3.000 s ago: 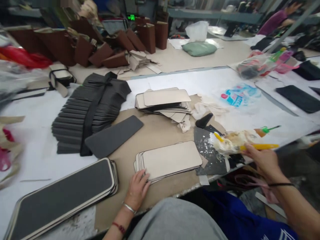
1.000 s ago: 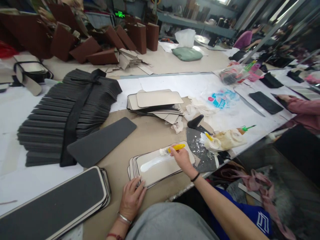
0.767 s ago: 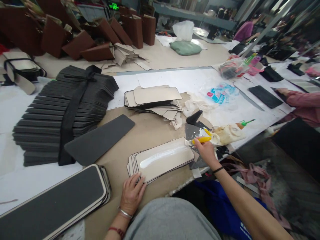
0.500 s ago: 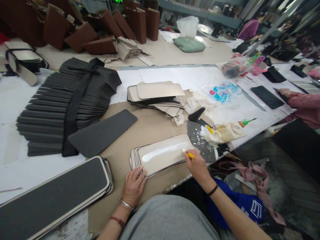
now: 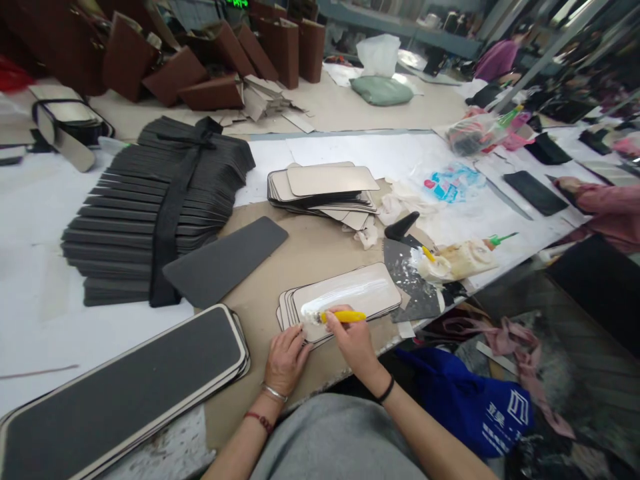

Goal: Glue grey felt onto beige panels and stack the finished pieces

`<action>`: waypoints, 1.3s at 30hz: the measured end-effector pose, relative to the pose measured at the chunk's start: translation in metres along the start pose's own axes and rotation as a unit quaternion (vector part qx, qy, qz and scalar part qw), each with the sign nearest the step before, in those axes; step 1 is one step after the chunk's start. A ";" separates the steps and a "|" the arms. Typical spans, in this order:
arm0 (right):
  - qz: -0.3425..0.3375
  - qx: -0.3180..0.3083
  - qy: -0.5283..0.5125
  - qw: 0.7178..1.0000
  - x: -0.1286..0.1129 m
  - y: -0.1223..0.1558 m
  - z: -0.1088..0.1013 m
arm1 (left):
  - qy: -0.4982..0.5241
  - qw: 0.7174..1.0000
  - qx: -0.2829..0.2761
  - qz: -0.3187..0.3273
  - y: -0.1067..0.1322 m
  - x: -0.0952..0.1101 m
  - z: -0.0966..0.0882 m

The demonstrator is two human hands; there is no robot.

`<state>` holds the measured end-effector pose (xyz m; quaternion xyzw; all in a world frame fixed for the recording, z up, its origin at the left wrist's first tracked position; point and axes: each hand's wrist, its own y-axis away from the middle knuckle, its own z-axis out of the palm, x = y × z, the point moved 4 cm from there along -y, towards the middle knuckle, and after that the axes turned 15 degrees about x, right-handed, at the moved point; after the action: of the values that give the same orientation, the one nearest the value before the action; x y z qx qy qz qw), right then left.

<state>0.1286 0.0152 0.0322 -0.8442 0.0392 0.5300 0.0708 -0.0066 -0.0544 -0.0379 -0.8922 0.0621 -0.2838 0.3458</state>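
Observation:
My right hand (image 5: 351, 337) is closed around a yellow-handled brush (image 5: 345, 316), its white-coated tip touching the left end of a beige rounded panel (image 5: 363, 287). A wet white streak, which looks like glue, runs along that panel. Several similar panels lie fanned beneath it. Against the stack's lower left corner rests my left hand (image 5: 286, 357), fingers stretched out and pressing on the edge. A grey spreading board (image 5: 407, 283) spotted with white lies just right of the stack. On its right side a glue bottle (image 5: 467, 259) with a green nozzle lies on its side.
Dark grey strips (image 5: 125, 220) tied with a black band stand at left, beside a loose grey panel (image 5: 227, 260). Long dark panels (image 5: 125, 393) lie at front left. Another beige stack (image 5: 330, 180) sits further back. A co-worker's sleeve (image 5: 607, 197) shows at right.
My right hand has swept the brush from the panel's right end to its left end, close to my left hand. The view has shifted slightly. My left hand still rests on the stack.

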 end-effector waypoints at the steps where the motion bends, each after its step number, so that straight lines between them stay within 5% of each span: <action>1: 0.027 -0.008 -0.017 0.999 0.003 -0.002 0.006 | 0.003 1.000 0.004 0.001 -0.001 0.000 0.000; 5: 0.070 0.015 -0.003 0.997 0.024 -0.013 0.004 | 0.006 1.000 0.010 -0.001 -0.002 0.000 -0.001; 13: 0.038 0.114 0.177 0.977 0.080 -0.063 -0.115 | -0.017 1.000 0.002 0.021 -0.005 0.005 -0.001; 18: -0.001 0.131 0.228 0.965 0.088 -0.086 -0.152 | -0.032 0.999 -0.002 0.043 -0.005 0.009 -0.001; 24: -0.051 0.116 0.205 0.970 0.084 -0.102 -0.166 | -0.055 0.997 -0.029 0.043 -0.006 0.013 -0.001; 32: -0.008 0.042 0.111 0.993 0.088 -0.137 -0.142 | -0.101 0.993 -0.045 0.039 -0.010 0.025 -0.001; 39: -0.063 0.066 0.121 0.988 0.102 -0.147 -0.160 | -0.135 0.990 -0.029 0.037 -0.011 0.031 0.002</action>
<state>0.3356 0.1356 0.0205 -0.8965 0.0286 0.4143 0.1541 0.0194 -0.0544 -0.0173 -0.9291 0.0564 -0.1457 0.3352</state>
